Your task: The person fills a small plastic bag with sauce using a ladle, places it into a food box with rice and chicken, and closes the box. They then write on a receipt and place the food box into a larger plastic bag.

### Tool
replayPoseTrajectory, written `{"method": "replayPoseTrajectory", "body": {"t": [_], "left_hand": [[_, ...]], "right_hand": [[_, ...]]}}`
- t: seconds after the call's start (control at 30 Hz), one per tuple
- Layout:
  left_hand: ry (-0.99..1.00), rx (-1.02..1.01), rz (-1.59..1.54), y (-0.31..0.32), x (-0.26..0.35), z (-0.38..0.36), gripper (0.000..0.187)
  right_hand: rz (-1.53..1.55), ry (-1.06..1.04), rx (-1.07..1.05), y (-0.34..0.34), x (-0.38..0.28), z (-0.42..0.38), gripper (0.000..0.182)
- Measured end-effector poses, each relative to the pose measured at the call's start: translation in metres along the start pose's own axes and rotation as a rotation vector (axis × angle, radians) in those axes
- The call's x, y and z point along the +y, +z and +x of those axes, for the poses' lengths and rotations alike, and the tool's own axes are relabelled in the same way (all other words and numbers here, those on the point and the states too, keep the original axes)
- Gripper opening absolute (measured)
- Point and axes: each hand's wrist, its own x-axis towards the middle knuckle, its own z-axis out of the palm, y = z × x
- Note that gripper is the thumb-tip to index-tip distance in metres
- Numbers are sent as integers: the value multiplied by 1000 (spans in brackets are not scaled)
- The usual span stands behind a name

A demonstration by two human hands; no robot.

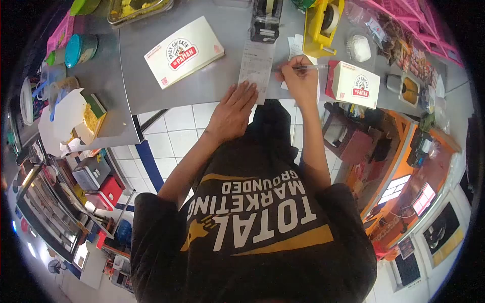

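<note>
My left hand (233, 112) lies flat with its fingers stretched over the lower end of a long paper receipt (256, 63) on the steel table. To its right, my right hand (300, 81) is closed around a pen (314, 66), whose shaft points right. Under and beside that hand lies more white paper (295, 45), partly hidden. The receipt's far end meets a black device (265, 20). Left of the receipt sits a closed white food box (184, 52) printed "Spicy Chicken". Another printed box (357, 85) stands right of my right hand.
A yellow tape dispenser (314, 31) stands behind my right hand. On the left are an open box with food (91, 118), a blue-lidded tub (81, 50) and a tray of yellow food (136, 10). A metal container (408, 90) and packets lie at right.
</note>
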Motion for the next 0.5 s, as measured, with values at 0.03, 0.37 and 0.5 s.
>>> {"method": "replayPoseTrajectory", "body": {"t": [0.03,0.37,0.5], "left_hand": [[10,8,2,-1,1,-1,56],[8,38,-76,0,-1,-10,50],[7,37,-74,-1,-2,-9,50]], "right_hand": [[30,-51,3,5,13,-2,15],[-152,-316,0,16,48,-4,16],[-173,-328,0,19,48,-2,17]]}}
